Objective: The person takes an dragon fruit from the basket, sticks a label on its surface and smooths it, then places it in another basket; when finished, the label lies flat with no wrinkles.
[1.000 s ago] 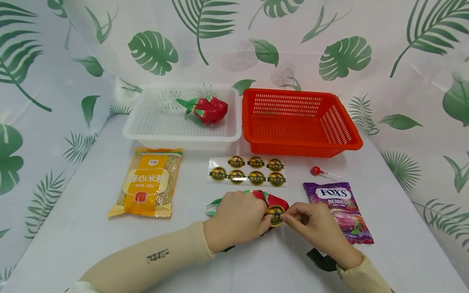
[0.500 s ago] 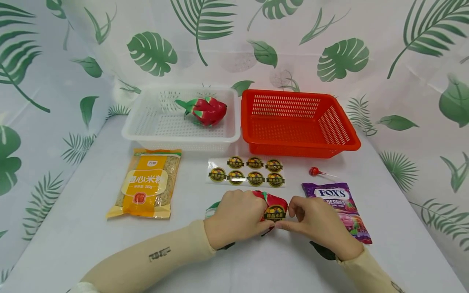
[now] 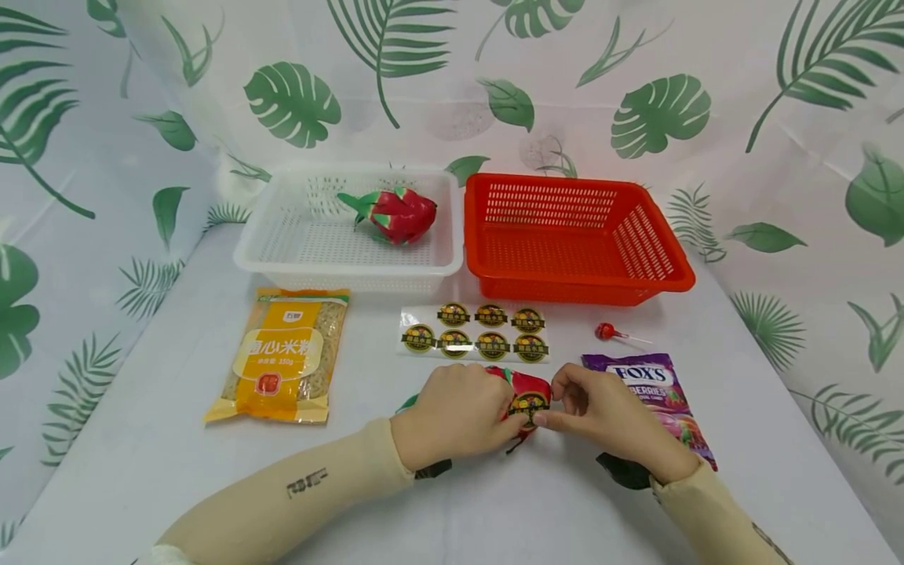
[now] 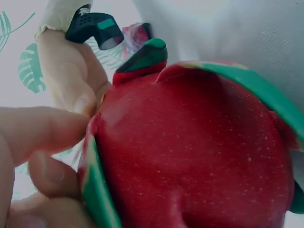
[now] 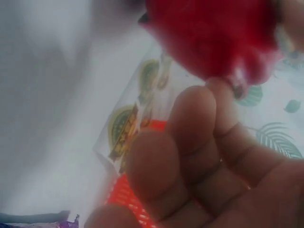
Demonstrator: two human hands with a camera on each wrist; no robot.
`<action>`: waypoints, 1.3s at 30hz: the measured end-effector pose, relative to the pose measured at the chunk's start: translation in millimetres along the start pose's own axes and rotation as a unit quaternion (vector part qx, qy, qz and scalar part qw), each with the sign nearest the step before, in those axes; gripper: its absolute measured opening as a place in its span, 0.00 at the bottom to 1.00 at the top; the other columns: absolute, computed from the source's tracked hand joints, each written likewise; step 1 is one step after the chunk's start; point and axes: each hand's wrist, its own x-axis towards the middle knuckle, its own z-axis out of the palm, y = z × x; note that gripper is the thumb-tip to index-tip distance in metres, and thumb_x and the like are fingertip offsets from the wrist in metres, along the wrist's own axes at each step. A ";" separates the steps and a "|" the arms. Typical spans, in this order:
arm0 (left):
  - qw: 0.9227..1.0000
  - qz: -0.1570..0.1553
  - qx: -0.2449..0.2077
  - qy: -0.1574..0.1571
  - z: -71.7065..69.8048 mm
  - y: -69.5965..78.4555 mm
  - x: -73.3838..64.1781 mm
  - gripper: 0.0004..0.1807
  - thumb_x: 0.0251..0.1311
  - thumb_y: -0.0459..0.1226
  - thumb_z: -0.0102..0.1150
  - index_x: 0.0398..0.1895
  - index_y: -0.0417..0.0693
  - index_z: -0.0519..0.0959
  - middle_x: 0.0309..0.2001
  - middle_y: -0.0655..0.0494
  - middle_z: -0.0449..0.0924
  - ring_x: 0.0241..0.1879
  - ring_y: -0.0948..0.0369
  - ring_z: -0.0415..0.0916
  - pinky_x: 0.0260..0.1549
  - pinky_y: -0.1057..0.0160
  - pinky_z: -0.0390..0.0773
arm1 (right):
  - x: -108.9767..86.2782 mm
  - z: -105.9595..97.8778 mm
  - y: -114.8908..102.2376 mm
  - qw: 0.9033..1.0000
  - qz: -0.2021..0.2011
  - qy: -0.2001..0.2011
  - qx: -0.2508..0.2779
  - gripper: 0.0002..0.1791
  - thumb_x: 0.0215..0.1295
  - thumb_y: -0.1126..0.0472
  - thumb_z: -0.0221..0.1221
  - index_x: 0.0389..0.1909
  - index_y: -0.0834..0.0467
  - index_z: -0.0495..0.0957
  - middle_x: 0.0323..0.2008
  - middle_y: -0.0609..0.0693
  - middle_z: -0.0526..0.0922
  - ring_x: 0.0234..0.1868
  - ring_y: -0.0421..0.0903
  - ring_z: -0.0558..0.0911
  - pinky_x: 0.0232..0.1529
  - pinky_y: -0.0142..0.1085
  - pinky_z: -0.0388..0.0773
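Observation:
My left hand (image 3: 455, 412) grips a red model dragon fruit (image 3: 530, 383) with green-tipped scales and covers much of it. On its right end lies a round black-and-gold sticker (image 3: 527, 406), its lower edge beside my left thumb. My right hand (image 3: 610, 416) holds that end from the right, thumb on the sticker's edge and index finger by the fruit's tip. The left wrist view is mostly filled by the dragon fruit (image 4: 190, 142), which hides the sticker's face. In the right wrist view, curled fingers (image 5: 192, 116) reach up to the red skin.
Behind the hands lies a sticker sheet (image 3: 475, 333). A white basket (image 3: 346, 271) with another dragon fruit (image 3: 404, 216) stands beside a red basket (image 3: 579, 290). Left is a noodle bag (image 3: 282, 353); right are a lollipop (image 3: 606, 330) and a purple candy bag (image 3: 639, 375).
The sticker, earlier pinched upright by the right fingers, now lies against the dragon fruit. The right thumb has shifted onto its edge; the fruit has turned slightly in the left hand.

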 end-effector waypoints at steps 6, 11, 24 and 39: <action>0.999 -0.029 0.010 0.014 0.4 -6.2 -0.9 0.32 0.65 0.62 0.61 0.10 0.59 0.63 0.09 0.67 0.54 0.12 0.68 0.56 0.09 0.70 0.50 | 3.1 4.9 -1.3 0.999 -0.033 -0.013 -0.015 0.24 0.57 0.39 0.74 0.27 0.51 0.74 0.21 0.41 0.67 0.25 0.36 0.68 0.24 0.30 0.64; 0.999 -0.027 -0.010 0.019 0.4 -10.2 0.0 0.34 0.66 0.62 0.60 0.08 0.59 0.61 0.09 0.67 0.53 0.12 0.68 0.56 0.09 0.70 0.51 | 4.1 6.7 -6.1 0.998 -0.045 -0.004 -0.042 0.24 0.61 0.36 0.69 0.22 0.46 0.70 0.18 0.37 0.64 0.22 0.34 0.65 0.22 0.29 0.59; 0.999 -0.003 -0.036 0.018 0.8 -12.7 0.1 0.29 0.70 0.55 0.59 0.09 0.59 0.66 0.10 0.67 0.60 0.12 0.68 0.61 0.09 0.70 0.56 | 3.5 11.8 -12.8 0.993 -0.042 0.033 -0.107 0.23 0.74 0.38 0.57 0.21 0.44 0.69 0.16 0.37 0.59 0.19 0.34 0.62 0.23 0.29 0.55; 0.997 0.013 -0.074 -0.012 -3.5 -18.2 -2.0 0.27 0.71 0.50 0.60 0.12 0.58 0.65 0.11 0.69 0.58 0.14 0.69 0.59 0.11 0.71 0.54 | -3.9 11.4 -5.2 0.999 -0.045 -0.004 -0.018 0.15 0.75 0.45 0.60 0.29 0.47 0.73 0.19 0.37 0.61 0.20 0.32 0.64 0.22 0.28 0.58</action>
